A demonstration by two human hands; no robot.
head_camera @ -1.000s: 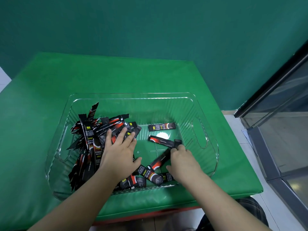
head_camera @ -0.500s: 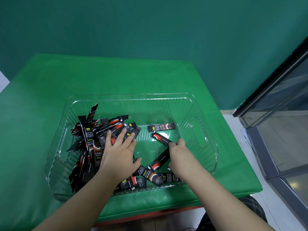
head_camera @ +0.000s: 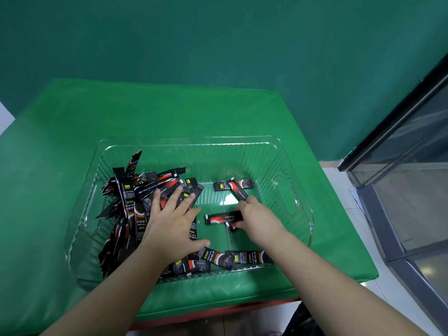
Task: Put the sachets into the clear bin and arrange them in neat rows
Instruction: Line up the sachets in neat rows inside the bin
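A clear ribbed bin [head_camera: 271,151] sits on the green table. Several black-and-red sachets lie heaped in its left half [head_camera: 131,202]. My left hand [head_camera: 169,221] lies flat, fingers spread, on the right side of that heap. My right hand [head_camera: 257,219] grips sachets in the bin's middle: one black-and-red sachet [head_camera: 221,218] sticks out to the left, another [head_camera: 238,191] slants up from the fingers. A single sachet [head_camera: 221,185] lies flat further back. More sachets [head_camera: 232,258] lie along the near wall.
The green padded table [head_camera: 169,112] extends behind and to the left of the bin. A teal wall stands behind it. A glass door with a dark frame [head_camera: 400,154] rises at the right, above a tiled floor.
My right hand has gathered a second sachet, turned it level, and shifted slightly right and back. The slanted sachet now reaches toward the rear one. My left hand has stayed on the heap.
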